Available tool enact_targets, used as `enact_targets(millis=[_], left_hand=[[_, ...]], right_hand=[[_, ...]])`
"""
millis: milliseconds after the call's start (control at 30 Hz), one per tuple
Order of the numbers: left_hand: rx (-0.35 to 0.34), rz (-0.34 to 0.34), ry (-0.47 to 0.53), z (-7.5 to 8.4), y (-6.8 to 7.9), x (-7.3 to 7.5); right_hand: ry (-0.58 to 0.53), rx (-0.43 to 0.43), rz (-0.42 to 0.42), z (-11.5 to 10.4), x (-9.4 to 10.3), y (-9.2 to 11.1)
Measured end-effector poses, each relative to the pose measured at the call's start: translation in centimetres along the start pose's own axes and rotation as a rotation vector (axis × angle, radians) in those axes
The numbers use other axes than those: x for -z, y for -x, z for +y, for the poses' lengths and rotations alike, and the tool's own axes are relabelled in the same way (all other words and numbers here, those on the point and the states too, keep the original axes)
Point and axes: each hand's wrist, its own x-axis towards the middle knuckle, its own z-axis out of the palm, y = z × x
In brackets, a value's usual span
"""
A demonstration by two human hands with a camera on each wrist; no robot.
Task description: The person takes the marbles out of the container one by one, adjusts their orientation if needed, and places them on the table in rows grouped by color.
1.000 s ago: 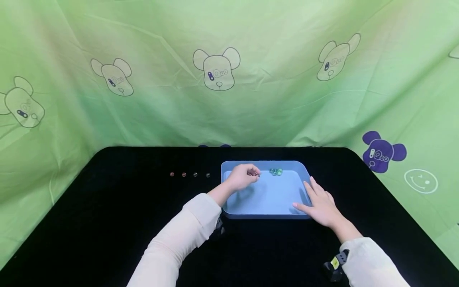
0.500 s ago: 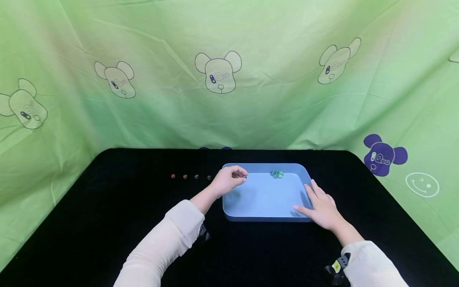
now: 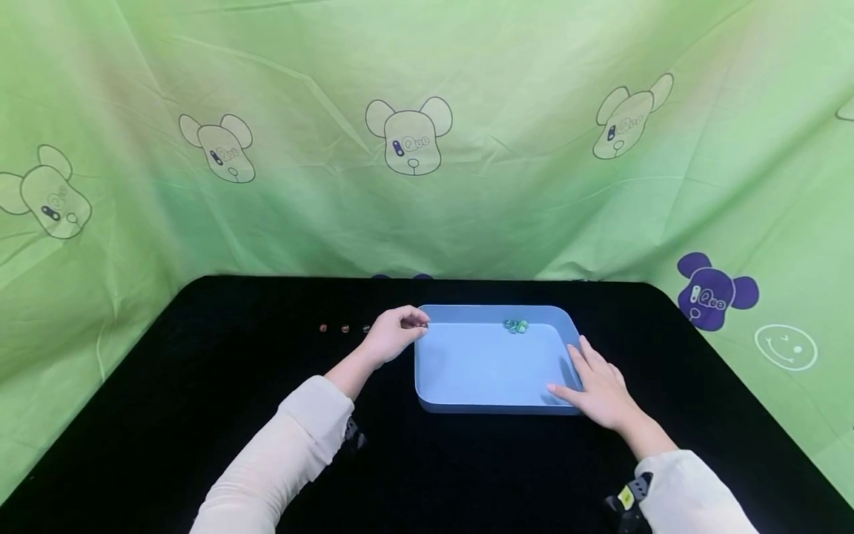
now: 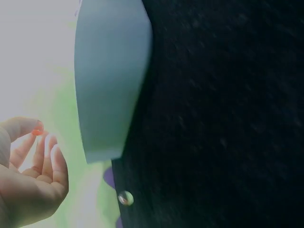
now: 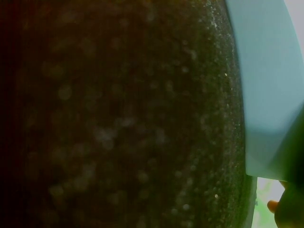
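Small marbles [image 3: 345,328] lay in a row on the black table [image 3: 200,408], the last partly hidden behind the left hand [image 3: 395,334]; that hand pinched a red marble [image 4: 37,128] between thumb and fingertip, at the tray's left rim; the blue tray [image 3: 487,371] held a cluster of green marbles [image 3: 516,326] by its far wall; the right hand [image 3: 603,393], fingers spread and gripping nothing, rested on the tray's right rim.

Black tabletop [image 3: 494,467] beneath blue tray [image 3: 494,371] and, seemingly, marbles [image 3: 345,328].
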Motion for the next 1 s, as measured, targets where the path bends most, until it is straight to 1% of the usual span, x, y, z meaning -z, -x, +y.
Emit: enact_targets(millis=[300, 533, 700, 833, 1000], left_hand=[[0.036, 0.078, 0.003, -1.6, 0.8, 1.7], [0.048, 0.118, -0.020, -2.7, 1.6, 3.5], [0.081, 0.136, -0.042, -3.6, 2.1, 4.8], [0.107, 0.163, -0.061, -4.3, 2.5, 5.8], [0.123, 0.201, -0.076, -4.6, 2.8, 7.1]], right_hand=[[0.003, 0.000, -0.005, -0.1, 0.1, 0.0], [0.010, 0.006, 0.003, 0.1, 0.1, -0.1], [0.005, 0.001, 0.001, 0.2, -0.1, -0.1], [0.004, 0.006, 0.005, 0.2, -0.2, 0.0], [0.008, 0.007, 0.008, 0.1, -0.1, 0.0]])
